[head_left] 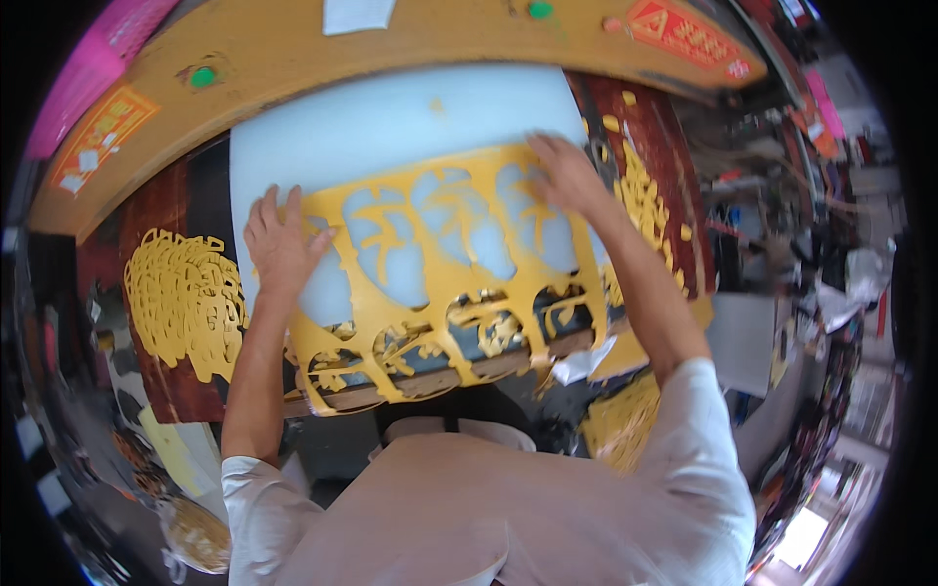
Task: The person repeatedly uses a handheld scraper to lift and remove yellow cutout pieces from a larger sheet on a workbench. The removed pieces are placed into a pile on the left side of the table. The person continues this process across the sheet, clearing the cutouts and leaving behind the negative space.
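Observation:
A yellow sheet (pixel 433 298) with rows of large shaped cut-outs lies across a pale blue-white board (pixel 391 112). Its near part extends past the board's near edge, toward my body. My left hand (pixel 281 240) rests at the sheet's left edge with fingers spread, its thumb reaching onto the yellow. Over the far right corner lies my right hand (pixel 567 176), slightly blurred, with its fingers stretched out on the sheet. Through the nearer cut-outs, small yellow scraps (pixel 500 330) show above a dark surface.
Cut yellow pieces form a heap (pixel 186 298) on the left and another pile (pixel 642 195) on the right. A tan machine beam (pixel 293 73) with green buttons spans the far side. More yellow offcuts (pixel 625 420) lie low at right, near a crumpled white scrap (pixel 583 362).

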{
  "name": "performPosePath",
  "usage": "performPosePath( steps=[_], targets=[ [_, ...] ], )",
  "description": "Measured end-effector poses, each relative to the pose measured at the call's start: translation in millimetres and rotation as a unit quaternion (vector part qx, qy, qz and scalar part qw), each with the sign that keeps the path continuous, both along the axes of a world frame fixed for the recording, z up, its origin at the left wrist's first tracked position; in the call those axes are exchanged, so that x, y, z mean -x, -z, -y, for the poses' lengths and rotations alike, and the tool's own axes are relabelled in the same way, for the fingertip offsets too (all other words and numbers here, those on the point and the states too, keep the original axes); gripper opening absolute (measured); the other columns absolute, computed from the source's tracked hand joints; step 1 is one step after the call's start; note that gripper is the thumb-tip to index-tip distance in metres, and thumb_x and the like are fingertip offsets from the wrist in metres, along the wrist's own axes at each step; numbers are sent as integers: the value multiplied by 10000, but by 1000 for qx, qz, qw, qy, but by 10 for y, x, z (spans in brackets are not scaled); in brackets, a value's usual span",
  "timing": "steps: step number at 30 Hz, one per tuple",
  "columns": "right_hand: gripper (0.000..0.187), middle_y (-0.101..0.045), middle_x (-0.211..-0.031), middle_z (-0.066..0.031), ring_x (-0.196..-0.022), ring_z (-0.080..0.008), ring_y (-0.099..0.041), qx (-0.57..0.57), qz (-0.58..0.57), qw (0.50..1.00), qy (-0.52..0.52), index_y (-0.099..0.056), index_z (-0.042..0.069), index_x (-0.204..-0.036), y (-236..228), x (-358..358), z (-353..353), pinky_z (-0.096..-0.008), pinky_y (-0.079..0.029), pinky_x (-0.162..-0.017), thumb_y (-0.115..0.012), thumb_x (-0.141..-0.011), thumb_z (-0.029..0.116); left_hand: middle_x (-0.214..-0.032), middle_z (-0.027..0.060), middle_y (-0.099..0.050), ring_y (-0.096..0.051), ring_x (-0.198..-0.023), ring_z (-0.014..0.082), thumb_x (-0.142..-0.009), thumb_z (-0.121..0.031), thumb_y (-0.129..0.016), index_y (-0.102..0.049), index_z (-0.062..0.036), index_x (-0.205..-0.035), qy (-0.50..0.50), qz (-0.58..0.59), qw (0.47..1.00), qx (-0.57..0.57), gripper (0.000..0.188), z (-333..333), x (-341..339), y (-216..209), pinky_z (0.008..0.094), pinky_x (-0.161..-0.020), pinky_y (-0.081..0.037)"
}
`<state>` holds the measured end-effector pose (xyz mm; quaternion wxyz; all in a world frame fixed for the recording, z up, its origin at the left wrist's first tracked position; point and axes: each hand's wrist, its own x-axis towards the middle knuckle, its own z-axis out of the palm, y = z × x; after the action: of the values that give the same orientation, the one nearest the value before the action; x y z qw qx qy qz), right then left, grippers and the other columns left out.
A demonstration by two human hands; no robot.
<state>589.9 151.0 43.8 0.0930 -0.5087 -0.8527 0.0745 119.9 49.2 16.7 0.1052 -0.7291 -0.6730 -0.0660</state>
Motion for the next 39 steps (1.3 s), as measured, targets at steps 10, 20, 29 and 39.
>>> performPosePath(
  steps=[10, 20, 29, 39],
  targets=[
    [198, -751, -993, -158, -948, -398, -721, 193, 106, 975, 30, -806, 80, -973, -397, -45, 598, -511, -557, -801, -744, -901, 254, -919, 221, -769, -757, -872, 327, -952, -389, -776, -729, 36, -1274, 101, 221, 899, 365, 535, 24, 272, -443, 473, -873, -587],
    [213, -740, -1004, -144, -1007, -370, -717, 103, -91, 894, 426, -831, 96, -1077, -1217, -1646, 5074, -458, -570, -873, -755, -880, 117, -729, 34, -688, -637, -623, 109, -900, -326, -889, -761, 14, -918, 475, 372, 336, 724, 364, 806, -1787, -1104, 305, -558, -469],
    [259, -804, -1025, -58, -911, -165, -724, -102, 47, 648, 753, -814, 68, -1187, -3947, -2312, 7323, -310, -575, -876, -641, -995, 81, -732, -52, -591, -504, -617, 17, -1034, -283, -719, -692, -57, -937, 675, 376, 369, 516, 247, 916, -4331, -4159, 211, -560, -373],
    [378, -807, -1130, -66, -1012, -167, -734, -129, 194, 485, 843, -756, 54, -1352, -4383, -5446, 10792, -311, -567, -926, -629, -1056, 251, -950, -27, -745, -642, -798, 92, -1085, -289, -663, -785, -83, -1293, 890, 303, 260, 218, 317, 3952, -11480, -2891, 296, -796, -530]
  ],
)
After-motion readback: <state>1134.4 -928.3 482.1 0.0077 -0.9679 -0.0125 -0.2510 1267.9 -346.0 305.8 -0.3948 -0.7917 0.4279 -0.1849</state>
